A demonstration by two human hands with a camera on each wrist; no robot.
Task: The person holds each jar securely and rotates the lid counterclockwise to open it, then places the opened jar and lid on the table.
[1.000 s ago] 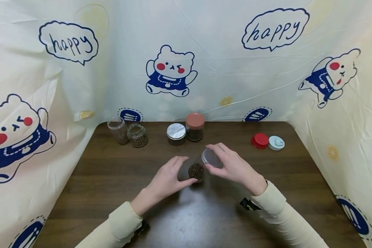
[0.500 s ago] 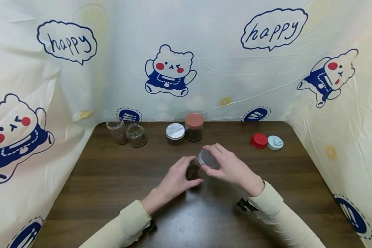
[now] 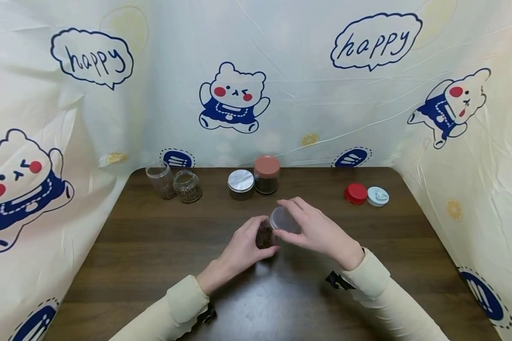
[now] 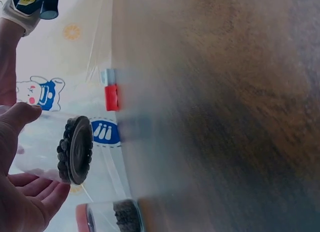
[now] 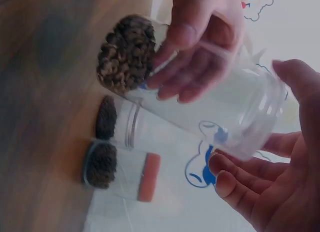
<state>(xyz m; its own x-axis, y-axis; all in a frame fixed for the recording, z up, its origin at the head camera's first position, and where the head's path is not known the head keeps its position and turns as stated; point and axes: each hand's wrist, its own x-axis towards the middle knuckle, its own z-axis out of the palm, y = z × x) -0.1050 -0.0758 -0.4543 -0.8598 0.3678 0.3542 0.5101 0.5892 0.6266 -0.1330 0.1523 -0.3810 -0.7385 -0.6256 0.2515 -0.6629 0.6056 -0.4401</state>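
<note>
A clear jar (image 5: 195, 109) with dark brown beans (image 5: 127, 56) in its bottom is held tilted between both hands, over the middle of the table. My left hand (image 3: 242, 244) grips its lower part, with thumb on the near side and fingers on the far side. At the upper end, my right hand (image 3: 317, 229) holds the clear lid (image 3: 285, 219) by its rim, between thumb and fingers. The jar's round base (image 4: 81, 149) shows from below in the left wrist view, ringed by beans. In the head view the lid and fingers hide part of the jar.
At the back stand a silver-lidded jar (image 3: 241, 184) and a pink-lidded jar (image 3: 266, 174). Two lidless jars, one tall (image 3: 160, 180) and one short (image 3: 187, 186), are at back left. A red lid (image 3: 356, 193) and a light blue lid (image 3: 378, 196) lie at back right.
My left hand has moved right and closed round the lower jar. The jar and my right hand have shifted slightly left. The other jars and lids stay put.
</note>
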